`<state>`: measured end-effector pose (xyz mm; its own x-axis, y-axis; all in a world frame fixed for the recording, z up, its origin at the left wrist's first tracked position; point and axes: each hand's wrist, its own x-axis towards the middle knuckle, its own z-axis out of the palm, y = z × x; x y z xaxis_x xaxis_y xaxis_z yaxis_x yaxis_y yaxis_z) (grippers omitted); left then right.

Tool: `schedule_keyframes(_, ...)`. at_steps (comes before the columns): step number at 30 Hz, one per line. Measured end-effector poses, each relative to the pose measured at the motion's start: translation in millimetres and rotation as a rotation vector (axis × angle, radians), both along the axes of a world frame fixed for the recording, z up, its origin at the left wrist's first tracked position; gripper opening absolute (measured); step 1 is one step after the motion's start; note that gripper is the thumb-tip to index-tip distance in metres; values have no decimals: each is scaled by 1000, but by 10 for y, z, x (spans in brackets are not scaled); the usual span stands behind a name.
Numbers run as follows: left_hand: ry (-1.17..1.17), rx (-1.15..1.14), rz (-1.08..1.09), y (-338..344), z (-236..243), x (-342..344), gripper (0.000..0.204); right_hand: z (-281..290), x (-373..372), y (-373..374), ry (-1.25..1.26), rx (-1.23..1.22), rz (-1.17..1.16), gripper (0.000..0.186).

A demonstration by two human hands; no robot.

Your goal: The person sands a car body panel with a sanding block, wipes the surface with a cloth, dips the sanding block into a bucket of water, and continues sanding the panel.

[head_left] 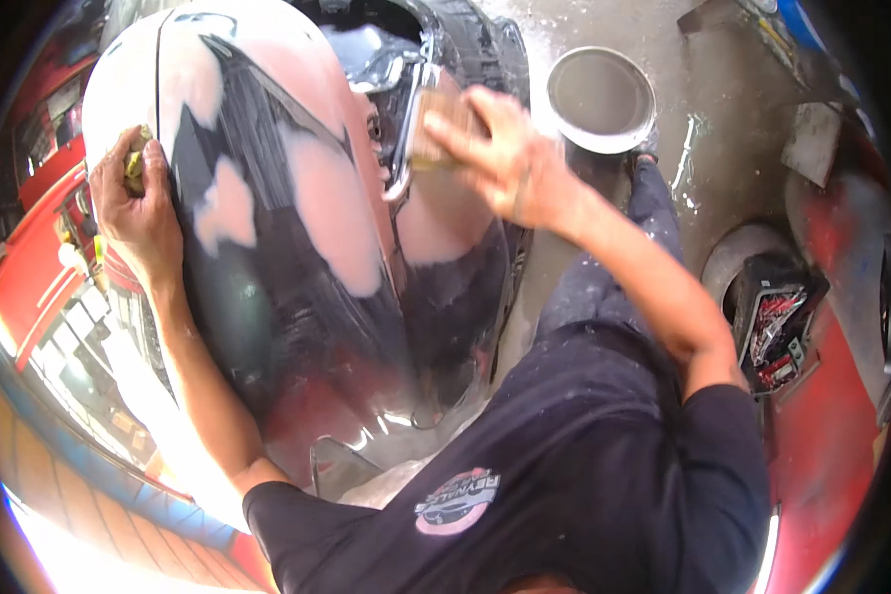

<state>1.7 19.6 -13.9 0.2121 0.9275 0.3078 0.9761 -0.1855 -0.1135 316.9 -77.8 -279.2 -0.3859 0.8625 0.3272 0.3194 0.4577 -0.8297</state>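
A curved dark body panel (243,297) with pale pink patches (332,213) fills the left and middle of the head view. My left hand (134,198) grips a yellowish pad (135,158) at the panel's left side. My right hand (500,168), slightly blurred, is closed on a light brown block (434,124) over a pink-patched section right of a metal-edged opening (391,59). The face of the block against the surface is hidden.
A round white basin (601,148) of grey liquid sits on the wet floor (703,198), near my leg (653,208). Red-and-grey parts (817,426) and a dark open case (772,297) lie at the right. Red glossy bodywork (40,247) stands at the far left.
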Motion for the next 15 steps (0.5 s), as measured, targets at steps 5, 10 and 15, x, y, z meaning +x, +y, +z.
schedule_keyframes(5,-37,-19,34,-12,4,-13,25,-53,-91,90,-34,-67,-86,70)
schedule_keyframes(10,-6,24,-12,-2,20,-22,25,104,-108,-134,5,-7,-51,71)
schedule_keyframes(15,-11,11,-10,17,18,-92,26,192,-179,-296,-20,-88,-83,68)
